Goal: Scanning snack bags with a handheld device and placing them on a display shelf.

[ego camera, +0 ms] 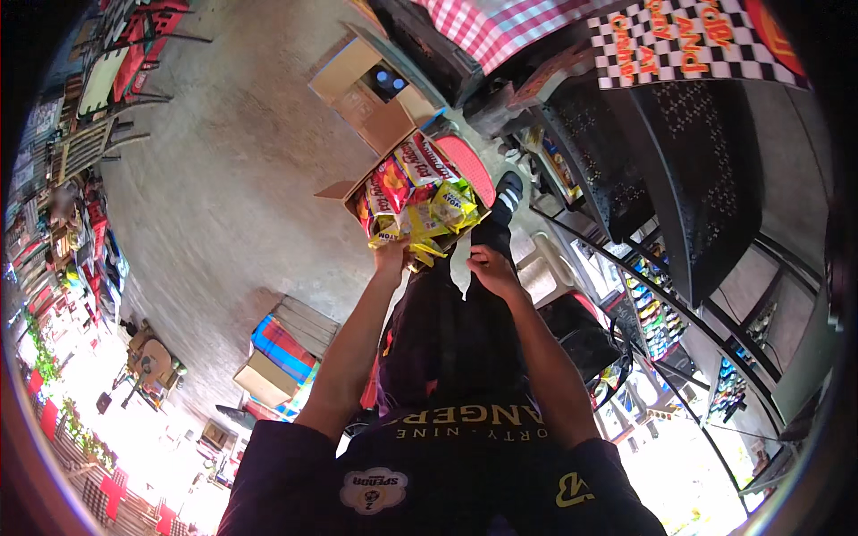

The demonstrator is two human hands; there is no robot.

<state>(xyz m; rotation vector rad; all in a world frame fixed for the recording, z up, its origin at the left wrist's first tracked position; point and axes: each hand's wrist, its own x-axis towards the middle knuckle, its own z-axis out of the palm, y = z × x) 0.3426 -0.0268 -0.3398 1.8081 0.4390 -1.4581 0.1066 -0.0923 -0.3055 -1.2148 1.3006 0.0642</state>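
In front of my lap a cardboard box (346,201) lies with its flaps apart, filled with snack packs. Red-and-white packs (392,184) fill its far and left parts; yellow packs (456,204) lie nearer to me and to the right. My left hand (391,254) is at the box's near edge, its fingers closed on a yellow snack pack (385,232). Some yellow wrapping (427,252) sticks out over the rim beside it. Just right of the box, apart from it, my right hand (491,269) has curled fingers; whether they hold anything is hidden.
Beyond the box stands another open carton (375,110) with blue-capped bottles inside. A red plastic seat (467,164) is beside the packs. Black shelving (690,181) rises on the right, near a pale plastic chair (546,268). A plaid-covered bundle (285,352) lies left on the concrete floor (221,201).
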